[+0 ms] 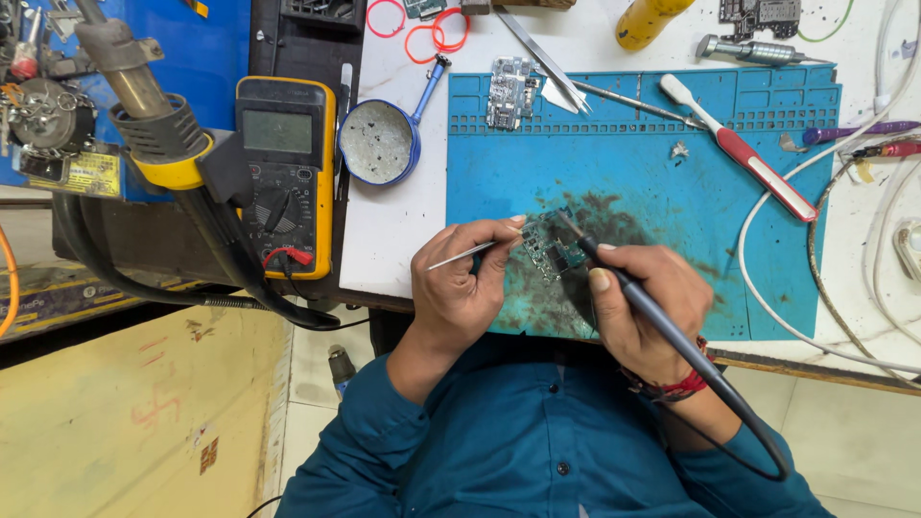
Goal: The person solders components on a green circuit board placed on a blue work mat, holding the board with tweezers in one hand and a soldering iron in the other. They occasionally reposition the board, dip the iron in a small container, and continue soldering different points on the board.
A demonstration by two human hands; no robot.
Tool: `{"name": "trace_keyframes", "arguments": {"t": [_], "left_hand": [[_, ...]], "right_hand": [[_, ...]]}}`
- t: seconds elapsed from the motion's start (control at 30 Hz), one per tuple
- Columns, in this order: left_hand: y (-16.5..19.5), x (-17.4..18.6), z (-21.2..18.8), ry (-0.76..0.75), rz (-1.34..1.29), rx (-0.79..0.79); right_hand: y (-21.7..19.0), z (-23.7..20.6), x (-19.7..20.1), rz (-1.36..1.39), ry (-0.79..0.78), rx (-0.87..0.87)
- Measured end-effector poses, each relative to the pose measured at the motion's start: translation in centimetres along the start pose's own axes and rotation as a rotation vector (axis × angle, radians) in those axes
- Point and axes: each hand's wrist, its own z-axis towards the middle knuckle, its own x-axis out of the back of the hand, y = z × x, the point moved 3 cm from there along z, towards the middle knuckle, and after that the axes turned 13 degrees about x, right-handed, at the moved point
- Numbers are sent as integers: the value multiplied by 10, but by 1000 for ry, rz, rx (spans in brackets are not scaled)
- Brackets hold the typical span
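My left hand point(460, 283) pinches thin metal tweezers point(459, 256) whose tips reach toward a small circuit board point(549, 247) lying on the blue work mat point(652, 182). My right hand point(638, 307) grips a dark soldering iron point(662, 321) like a pen. Its tip rests at the board's upper right edge. The iron's black cord runs back past my wrist, which wears a red thread band. Dark residue stains the mat around the board.
A yellow multimeter point(286, 173) and a hot-air nozzle point(144, 105) stand at left. A round blue tin point(379, 142), another circuit board point(508, 93), a red-and-white tool point(743, 153), loose tweezers point(542, 58), red rubber bands point(436, 34) and white cables point(863, 192) lie around the mat.
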Motion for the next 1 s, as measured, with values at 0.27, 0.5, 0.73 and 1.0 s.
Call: {"name": "trace_keyframes", "arguments": {"t": [0.27, 0.5, 0.73, 1.0], "left_hand": [[-14, -2, -16, 24, -331, 218], [-10, -2, -34, -31, -451, 310], [-8, -2, -11, -16, -283, 128], [-17, -7, -2, -61, -319, 216]], "right_hand": [[0, -1, 0, 62, 10, -13], [-1, -3, -1, 5, -14, 15], [1, -2, 0, -1, 27, 2], [0, 5, -4, 31, -29, 97]]}}
